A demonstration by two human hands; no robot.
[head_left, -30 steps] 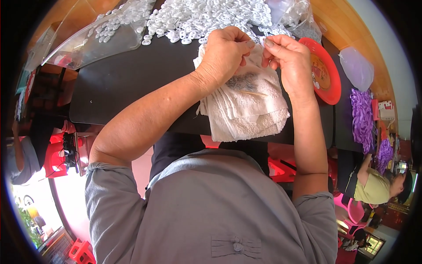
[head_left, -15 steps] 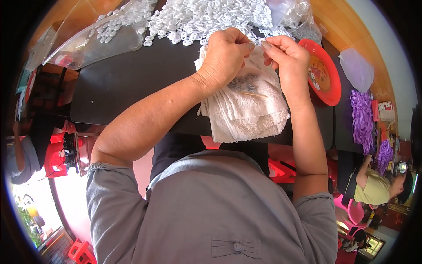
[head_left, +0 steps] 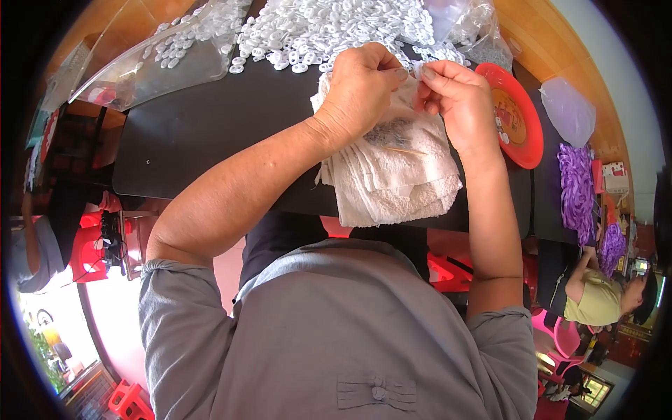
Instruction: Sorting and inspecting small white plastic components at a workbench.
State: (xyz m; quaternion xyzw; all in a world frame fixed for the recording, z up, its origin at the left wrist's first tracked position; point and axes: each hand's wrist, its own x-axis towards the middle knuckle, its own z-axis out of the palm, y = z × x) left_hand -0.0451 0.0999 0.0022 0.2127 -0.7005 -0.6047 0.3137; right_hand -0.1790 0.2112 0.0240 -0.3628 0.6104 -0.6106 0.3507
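My left hand [head_left: 364,87] and my right hand [head_left: 458,101] meet fingertip to fingertip above a folded white towel [head_left: 392,178] on the black table [head_left: 203,126]. Both pinch a small pale piece between them; it is too small to tell exactly what it is. A thin stick lies on the towel under my hands. Just beyond my fingers spreads a heap of several small white plastic rings [head_left: 329,28].
A clear plastic bag [head_left: 150,59] with more white rings lies at the far left. A red round tray [head_left: 521,115] sits to the right, with a pale bag [head_left: 567,108] and purple ribbons [head_left: 577,189] past it. Another person [head_left: 602,297] sits at the lower right.
My hands stay together over the towel; the fingers have shifted only slightly while working the small piece.
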